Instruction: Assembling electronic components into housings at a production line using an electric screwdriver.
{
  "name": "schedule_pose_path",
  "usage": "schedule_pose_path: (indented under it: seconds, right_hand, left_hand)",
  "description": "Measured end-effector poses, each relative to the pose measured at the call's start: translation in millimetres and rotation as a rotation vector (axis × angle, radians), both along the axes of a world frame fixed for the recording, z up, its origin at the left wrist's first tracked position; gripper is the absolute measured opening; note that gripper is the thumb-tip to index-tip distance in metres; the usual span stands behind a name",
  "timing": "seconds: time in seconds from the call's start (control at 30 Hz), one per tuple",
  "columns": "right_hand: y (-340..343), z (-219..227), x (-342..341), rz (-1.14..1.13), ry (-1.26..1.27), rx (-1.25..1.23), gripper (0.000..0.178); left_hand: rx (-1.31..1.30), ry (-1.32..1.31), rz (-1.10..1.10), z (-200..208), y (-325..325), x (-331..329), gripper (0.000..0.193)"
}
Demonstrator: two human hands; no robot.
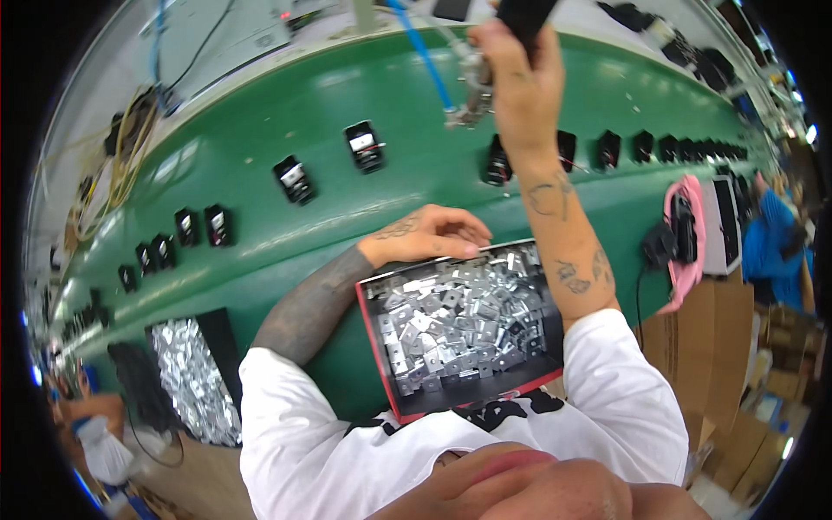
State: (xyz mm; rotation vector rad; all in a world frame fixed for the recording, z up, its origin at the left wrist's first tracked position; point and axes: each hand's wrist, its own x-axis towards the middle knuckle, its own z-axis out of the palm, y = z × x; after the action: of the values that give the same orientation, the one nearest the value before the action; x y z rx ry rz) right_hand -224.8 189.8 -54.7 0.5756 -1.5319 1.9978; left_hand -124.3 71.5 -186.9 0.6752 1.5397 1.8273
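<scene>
My right hand (524, 82) is raised at the far edge of the green table, its fingers closed round a black object (526, 19) cut off by the upper rim, so its kind is unclear. Next to that hand hangs a metal fitting (474, 91) with a blue hose (425, 56). Loosely curled, with a gap between thumb and fingers, my left hand (433, 234) rests at the far rim of a red-edged box (374, 351). Small silver metal brackets (464, 321) fill much of this box, which sits close to my body.
Black housings (364, 146) stand in a spaced row along the green table (416, 178). A second black box holding silver pieces (195, 377) lies at left. A pink-edged item (685, 251), cardboard (702, 347) and a person in blue (776, 243) are at right.
</scene>
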Motion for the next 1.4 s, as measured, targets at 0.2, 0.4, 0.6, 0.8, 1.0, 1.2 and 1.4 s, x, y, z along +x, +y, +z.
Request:
schedule_pose_path:
  seconds: [0.2,0.4,0.6,0.8,1.0,1.2,1.4]
  right_hand:
    - [36.0,37.0,16.3,-0.007,-0.181,0.411,0.058]
    - [60.3,65.8,-0.6,0.063,0.019,0.385,0.06]
    - [74.4,65.5,-22.7,0.356,0.137,0.209,0.033]
    - [89.9,72.5,3.0,0.402,-0.082,0.361,0.032]
    - [65.1,60.9,-11.5,0.693,-0.065,0.177,0.041]
    - [40.1,48.3,1.6,0.648,-0.041,0.247,0.054]
    - [34.3,38.3,25.8,0.413,-0.139,0.179,0.054]
  left_hand:
    - [-0.089,0.186,0.292,-10.3,-1.0,-35.8,0.031]
    - [-0.654,0.915,0.513,-15.5,27.8,-84.5,0.07]
    - [-0.684,1.109,0.302,-24.7,41.0,-109.3,0.081]
    - [-0.596,1.156,0.429,-19.8,30.6,-99.5,0.075]
    - [-0.553,0.886,0.549,3.5,11.9,-62.5,0.064]
    - [-0.563,0.878,0.693,-9.7,-6.3,-41.8,0.066]
    - [-0.499,0.914,0.795,-18.6,-14.1,-42.9,0.074]
